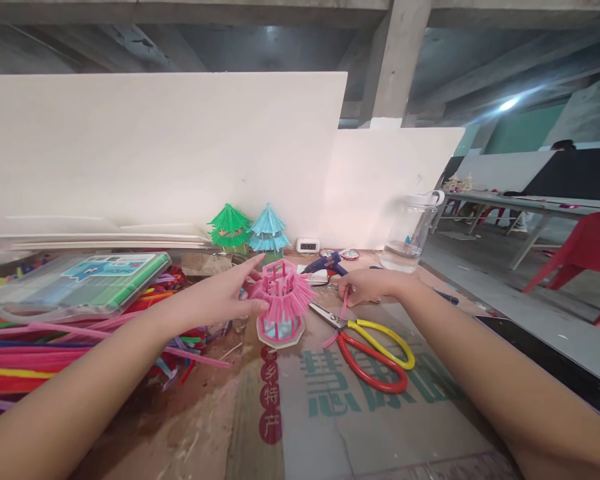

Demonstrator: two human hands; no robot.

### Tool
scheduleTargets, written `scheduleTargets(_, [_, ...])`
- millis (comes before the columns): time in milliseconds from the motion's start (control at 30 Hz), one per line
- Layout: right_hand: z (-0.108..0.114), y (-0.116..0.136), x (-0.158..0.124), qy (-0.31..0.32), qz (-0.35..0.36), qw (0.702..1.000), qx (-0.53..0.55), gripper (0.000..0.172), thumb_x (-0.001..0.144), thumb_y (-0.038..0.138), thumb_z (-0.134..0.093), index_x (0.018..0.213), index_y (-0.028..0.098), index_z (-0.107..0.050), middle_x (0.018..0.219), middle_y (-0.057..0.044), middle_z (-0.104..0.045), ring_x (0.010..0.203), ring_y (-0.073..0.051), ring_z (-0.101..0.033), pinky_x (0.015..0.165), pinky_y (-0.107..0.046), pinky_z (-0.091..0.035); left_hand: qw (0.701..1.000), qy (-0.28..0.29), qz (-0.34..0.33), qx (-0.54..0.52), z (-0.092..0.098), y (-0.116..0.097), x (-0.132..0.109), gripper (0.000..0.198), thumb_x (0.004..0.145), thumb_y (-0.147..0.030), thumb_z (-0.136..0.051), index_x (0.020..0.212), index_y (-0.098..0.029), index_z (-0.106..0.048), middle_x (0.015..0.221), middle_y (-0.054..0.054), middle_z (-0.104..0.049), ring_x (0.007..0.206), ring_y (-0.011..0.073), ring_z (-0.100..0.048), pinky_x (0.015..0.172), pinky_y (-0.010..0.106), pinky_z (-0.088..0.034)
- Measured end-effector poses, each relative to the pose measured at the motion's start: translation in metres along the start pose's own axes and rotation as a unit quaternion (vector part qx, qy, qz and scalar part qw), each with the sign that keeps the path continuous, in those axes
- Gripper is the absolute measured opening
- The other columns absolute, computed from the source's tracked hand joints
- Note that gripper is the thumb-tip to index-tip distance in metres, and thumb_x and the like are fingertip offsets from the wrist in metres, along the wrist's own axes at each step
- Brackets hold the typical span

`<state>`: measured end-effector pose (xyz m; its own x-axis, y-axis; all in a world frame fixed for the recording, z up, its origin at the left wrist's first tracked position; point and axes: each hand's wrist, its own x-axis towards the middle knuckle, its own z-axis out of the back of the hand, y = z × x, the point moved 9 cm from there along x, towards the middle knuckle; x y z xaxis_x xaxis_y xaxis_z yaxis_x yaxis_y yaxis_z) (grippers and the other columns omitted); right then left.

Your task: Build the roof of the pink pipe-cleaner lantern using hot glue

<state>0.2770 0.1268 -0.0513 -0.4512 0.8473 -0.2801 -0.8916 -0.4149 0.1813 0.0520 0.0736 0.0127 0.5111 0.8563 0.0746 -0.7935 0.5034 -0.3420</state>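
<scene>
A small pink pavilion model [285,301], made of fuzzy pipe cleaners, stands upright on a pale polygonal base. My left hand [225,293] holds its left side, thumb in front and the other fingers partly hidden behind. To the right, my right hand [363,287] is closed, pinching a short pink pipe cleaner [345,303] that hangs from the fingertips. Scissors [377,350] with one yellow and one red handle lie just below this hand, blades pointing at the model. Behind the right fingers rests a dark blue glue gun [325,265].
Green [229,227] and light blue [269,230] roofed models stand at the back beside a digital clock [308,245]. A water jug [410,230] is at back right, a black phone-like slab [550,363] at right. Loose pipe cleaners [35,360] and a plastic case [80,283] fill the left.
</scene>
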Motion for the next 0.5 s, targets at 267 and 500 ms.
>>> scheduleTargets(267, [0.005,0.007,-0.003,0.002,0.04,0.999,0.016,0.02,0.079,0.028,-0.057,0.083,0.015,-0.071,0.057,0.002,-0.056,0.051,-0.013,-0.051,0.051,-0.023,-0.036,0.994,-0.034,0.056,0.083,0.004,-0.008,-0.008,0.092,0.083,-0.061,-0.051,0.155,-0.019,-0.011,0.115,0.012,-0.07,0.101,0.0317,-0.067,0.074,0.032,-0.048])
scheduleTargets(500, [0.047,0.006,-0.024,-0.122,0.03,0.992,-0.01,0.017,0.079,0.028,-0.056,0.074,0.018,-0.068,0.074,-0.003,-0.067,0.069,-0.017,-0.056,0.061,-0.026,-0.037,0.993,-0.019,0.068,0.09,0.005,-0.01,-0.014,0.091,0.084,-0.062,-0.048,0.155,-0.018,-0.013,0.096,0.008,-0.072,0.087,0.0299,-0.07,0.065,0.03,-0.045])
